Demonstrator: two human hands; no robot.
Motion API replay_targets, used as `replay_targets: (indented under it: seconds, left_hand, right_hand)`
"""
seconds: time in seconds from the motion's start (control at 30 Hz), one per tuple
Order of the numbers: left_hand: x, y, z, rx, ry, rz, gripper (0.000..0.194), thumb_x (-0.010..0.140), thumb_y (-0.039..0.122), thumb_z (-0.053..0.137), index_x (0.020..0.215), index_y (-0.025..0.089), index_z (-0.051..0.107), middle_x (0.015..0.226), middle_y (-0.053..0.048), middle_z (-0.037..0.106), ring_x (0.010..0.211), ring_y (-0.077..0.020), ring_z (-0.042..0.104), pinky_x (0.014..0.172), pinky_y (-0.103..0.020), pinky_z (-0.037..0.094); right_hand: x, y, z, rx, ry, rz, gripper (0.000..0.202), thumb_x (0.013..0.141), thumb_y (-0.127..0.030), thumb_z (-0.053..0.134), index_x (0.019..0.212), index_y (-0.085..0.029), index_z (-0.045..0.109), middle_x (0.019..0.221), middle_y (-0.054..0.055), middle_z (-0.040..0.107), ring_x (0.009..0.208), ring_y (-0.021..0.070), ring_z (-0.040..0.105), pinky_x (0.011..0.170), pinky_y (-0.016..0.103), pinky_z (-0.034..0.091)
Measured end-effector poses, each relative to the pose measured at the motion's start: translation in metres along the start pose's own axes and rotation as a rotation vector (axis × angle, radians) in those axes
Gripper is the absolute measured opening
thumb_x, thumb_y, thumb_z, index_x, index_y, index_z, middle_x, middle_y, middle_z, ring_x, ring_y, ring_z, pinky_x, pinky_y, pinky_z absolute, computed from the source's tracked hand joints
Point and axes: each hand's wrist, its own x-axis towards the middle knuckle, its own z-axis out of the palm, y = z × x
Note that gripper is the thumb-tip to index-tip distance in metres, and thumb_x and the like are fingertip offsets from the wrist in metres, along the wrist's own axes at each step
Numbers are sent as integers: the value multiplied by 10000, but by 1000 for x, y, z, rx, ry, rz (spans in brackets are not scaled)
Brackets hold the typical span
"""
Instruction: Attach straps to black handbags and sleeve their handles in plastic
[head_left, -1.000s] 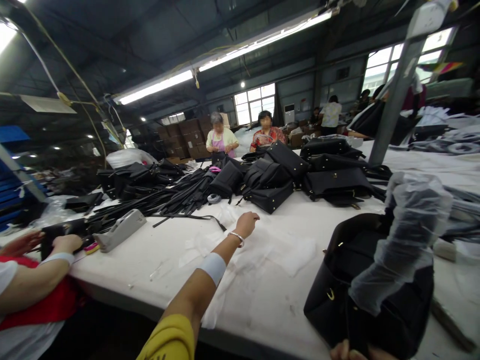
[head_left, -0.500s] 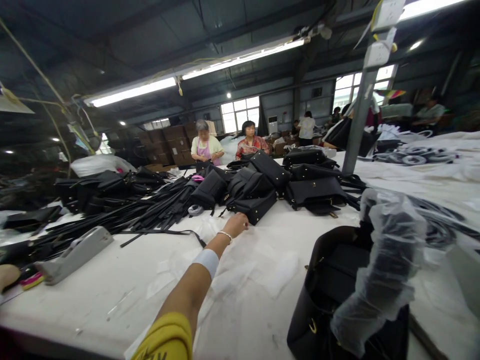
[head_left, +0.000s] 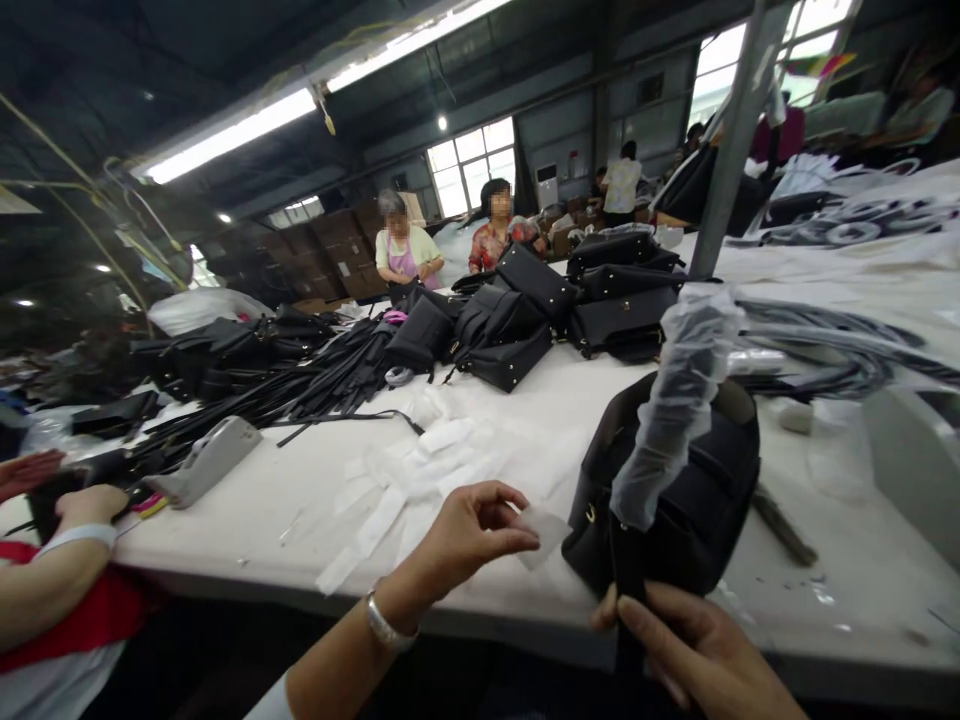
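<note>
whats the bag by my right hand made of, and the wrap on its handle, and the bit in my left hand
Bag: black leather or imitation, smooth with a soft sheen; I can't tell which.
Wrap: probably thin plastic film, cloudy, crinkled and partly see-through.
Bit in your left hand: thin, whitish and translucent, so tissue paper or film.

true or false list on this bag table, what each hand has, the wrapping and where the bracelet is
1. The left hand pinches a thin white sheet. True.
2. The right hand is away from the black strap. False: the right hand grips the black strap.
3. Translucent wrapping runs across the nearest black handbag. True.
4. The silver bracelet is on the right wrist. False: the silver bracelet is on the left wrist.
</note>
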Motion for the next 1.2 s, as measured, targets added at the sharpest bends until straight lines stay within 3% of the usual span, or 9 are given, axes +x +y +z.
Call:
replay_targets:
  seconds: [0.07, 0.2, 0.4, 0.67, 1.2]
  left_hand:
    - [-32, -10, 11, -108, 66, -98, 385, 570, 244, 916, 832, 138, 654, 628, 18, 670, 556, -93, 609, 554, -173, 451]
    - [-75, -28, 26, -184, 205, -168, 350, 551, 210, 914, 750, 149, 633, 609, 41, 625, 549, -79, 569, 546, -168, 431]
    - [-110, -51, 42, -77, 263, -171, 332, 665, 178, 831, 975, 166, 714, 729, -29, 744, 697, -178, 702, 692, -253, 536]
    - [-123, -69, 52, -20, 258, -180, 380, 747, 166, 751, 1124, 202, 726, 772, -29, 785, 750, -217, 744, 777, -294, 577]
    - [-123, -65, 55, -99, 219, -207, 411, 705, 212, 805, 1109, 176, 735, 777, -52, 788, 750, -229, 742, 735, -289, 571]
  right_hand:
    - [-2, 0, 0, 70, -32, -13, 487, 785, -640, 661, 848, -174, 789, 573, 20, 616, 416, 71, 391, 419, 208, 294]
    - [-6, 0, 11, 282, -21, -1, 404, 801, -548, 713, 944, -171, 747, 755, 70, 711, 411, 41, 361, 387, 187, 222]
    - [-7, -11, 36, 593, 141, -12, 334, 751, -466, 802, 907, -176, 743, 778, 65, 732, 375, -21, 284, 365, 140, 229]
    - [-4, -20, 56, 671, 304, -132, 267, 768, -425, 796, 891, -193, 753, 817, 69, 754, 392, -8, 308, 347, 129, 252]
    - [-4, -15, 61, 622, 313, -185, 241, 810, -423, 757, 907, -203, 738, 825, 57, 756, 411, 5, 322, 370, 149, 267]
